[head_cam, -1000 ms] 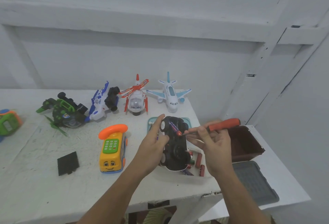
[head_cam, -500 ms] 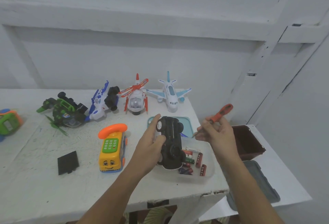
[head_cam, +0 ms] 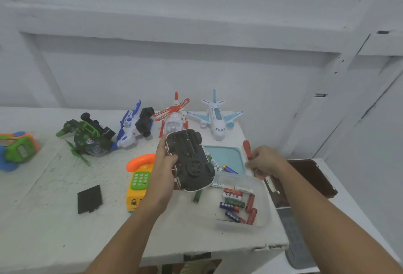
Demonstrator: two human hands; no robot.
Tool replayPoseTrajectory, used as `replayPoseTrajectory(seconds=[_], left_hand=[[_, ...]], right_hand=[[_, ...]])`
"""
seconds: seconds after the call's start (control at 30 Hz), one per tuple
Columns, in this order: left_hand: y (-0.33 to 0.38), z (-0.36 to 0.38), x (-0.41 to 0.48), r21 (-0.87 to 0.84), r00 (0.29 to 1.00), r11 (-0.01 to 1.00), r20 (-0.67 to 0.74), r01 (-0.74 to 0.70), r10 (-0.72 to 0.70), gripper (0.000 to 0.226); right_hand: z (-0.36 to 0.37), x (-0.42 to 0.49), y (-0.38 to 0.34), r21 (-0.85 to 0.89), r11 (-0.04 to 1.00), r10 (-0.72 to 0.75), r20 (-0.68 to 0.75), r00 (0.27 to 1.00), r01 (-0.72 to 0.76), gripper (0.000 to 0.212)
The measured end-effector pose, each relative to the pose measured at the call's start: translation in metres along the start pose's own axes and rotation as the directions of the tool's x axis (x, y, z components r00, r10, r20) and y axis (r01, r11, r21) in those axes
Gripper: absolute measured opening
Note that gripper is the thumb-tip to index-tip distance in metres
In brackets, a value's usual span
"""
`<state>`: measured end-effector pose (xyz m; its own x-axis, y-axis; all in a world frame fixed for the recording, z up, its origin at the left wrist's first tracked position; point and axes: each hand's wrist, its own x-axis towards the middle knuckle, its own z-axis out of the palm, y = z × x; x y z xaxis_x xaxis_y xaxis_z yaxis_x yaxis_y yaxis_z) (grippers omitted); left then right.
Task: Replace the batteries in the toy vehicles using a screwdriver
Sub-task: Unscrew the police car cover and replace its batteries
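Left hand (head_cam: 162,173) has its fingers (head_cam: 161,147) curled round the side of the car (head_cam: 189,160), holding it belly-up above the tabletop (head_cam: 43,208), forearm coming in from below. Right hand (head_cam: 265,161) is clenched round the screwdriver (head_cam: 247,148), red handle poking up out of the fist, off to the right of the car and not touching it. Just below both hands sits a clear tub (head_cam: 265,208) of loose batteries (head_cam: 234,199). Left of the left wrist is a toy phone (head_cam: 139,182), and further left a black cover (head_cam: 89,198).
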<state>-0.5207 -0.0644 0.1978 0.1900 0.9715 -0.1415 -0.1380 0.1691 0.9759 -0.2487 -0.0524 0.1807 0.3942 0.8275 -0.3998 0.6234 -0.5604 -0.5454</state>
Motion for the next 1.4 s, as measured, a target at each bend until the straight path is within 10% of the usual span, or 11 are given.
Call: replayPoseTrajectory(seconds=[0.73, 0.9, 1.1, 1.4], left_hand=[[0.021, -0.019, 0.018, -0.06, 0.997, 0.997, -0.06, -0.05, 0.046, 0.062], [0.026, -0.024, 0.016, -0.048, 0.997, 0.997, -0.053, -0.053, 0.05, 0.06], [0.031, -0.028, 0.013, -0.046, 0.998, 0.998, -0.049, -0.048, 0.046, 0.061], [0.032, -0.034, 0.008, -0.022, 0.998, 0.998, -0.031, -0.056, 0.055, 0.059]], right_hand=[[0.003, -0.003, -0.003, 0.101, 0.994, 0.051, -0.002, 0.999, -0.051, 0.022], [0.006, 0.006, -0.013, -0.151, 0.984, -0.138, -0.321, 0.937, 0.094, 0.019], [0.033, -0.002, -0.056, -0.288, 0.901, -0.305, 0.113, 0.946, 0.325, 0.012], [0.033, -0.005, -0.069, -0.453, 0.882, -0.042, 0.19, 0.981, 0.125, 0.021]])
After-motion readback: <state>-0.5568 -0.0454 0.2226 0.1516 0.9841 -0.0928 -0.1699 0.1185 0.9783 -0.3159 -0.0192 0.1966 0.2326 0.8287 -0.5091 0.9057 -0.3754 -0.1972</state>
